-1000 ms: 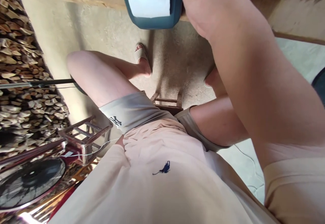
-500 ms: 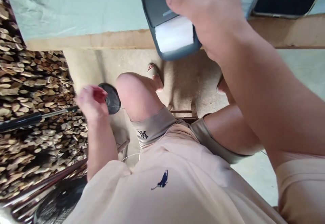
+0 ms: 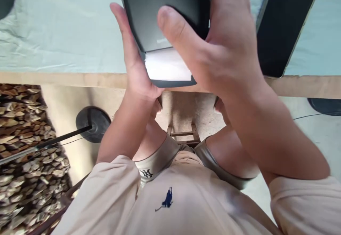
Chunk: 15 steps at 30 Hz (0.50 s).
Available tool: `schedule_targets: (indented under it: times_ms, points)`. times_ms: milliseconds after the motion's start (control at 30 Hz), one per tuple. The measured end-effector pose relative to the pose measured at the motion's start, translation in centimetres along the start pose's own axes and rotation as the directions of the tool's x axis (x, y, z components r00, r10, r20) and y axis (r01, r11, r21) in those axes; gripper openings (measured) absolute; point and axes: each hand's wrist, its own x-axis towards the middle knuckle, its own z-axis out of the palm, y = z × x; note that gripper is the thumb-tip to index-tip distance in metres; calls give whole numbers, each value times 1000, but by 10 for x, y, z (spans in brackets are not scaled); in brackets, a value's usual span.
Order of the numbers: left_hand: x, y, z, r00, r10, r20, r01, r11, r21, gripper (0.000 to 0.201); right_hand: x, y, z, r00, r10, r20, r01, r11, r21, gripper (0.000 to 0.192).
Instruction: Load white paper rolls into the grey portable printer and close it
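Observation:
Both my hands are on a dark grey, box-like device [image 3: 149,18] with rounded near corners and a white strip [image 3: 167,66] that looks like paper across its near end. My right hand [image 3: 221,47] grips its right side, thumb laid over the top face. Along the left side rests my left hand [image 3: 135,57], with the heel of the palm at the near left corner and one digit stretched up beside the edge; its other fingers are hidden. The device is held over the table's near edge, and its far end is cut off by the frame.
A smartphone [image 3: 286,25] with a dark screen lies on the pale green tablecloth [image 3: 66,25], right of my right hand. The wooden table edge [image 3: 80,78] runs across. Stacked firewood [image 3: 16,121] and a stand with a round black base [image 3: 93,123] are at lower left.
My left hand has come up from beside my left knee to the device's left side. My right hand still holds the device. The view has shifted, showing more of the table.

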Motion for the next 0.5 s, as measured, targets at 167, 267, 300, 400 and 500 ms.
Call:
schedule_targets:
  times_ms: [167, 267, 300, 400, 500]
  points:
    - [4, -2, -3, 934, 219, 282, -214, 976, -48, 54, -4, -4, -8, 999, 28, -36, -35, 974, -222, 56]
    - [7, -8, -9, 979, 31, 204, -19, 998, -58, 50, -5, -2, -11, 998, 42, 50, -33, 985, -170, 54]
    - [7, -10, -11, 983, -19, 181, 32, 997, -67, 48, -4, 0, -12, 996, 60, 66, -49, 986, -159, 58]
    - [7, -12, -16, 990, -89, 107, 97, 993, -74, 50, -2, 6, -15, 988, 78, 135, -64, 992, -107, 77]
    - [5, -12, -17, 988, -107, 115, 115, 991, -66, 60, 0, 10, -21, 985, 19, 169, -7, 998, -68, 88]
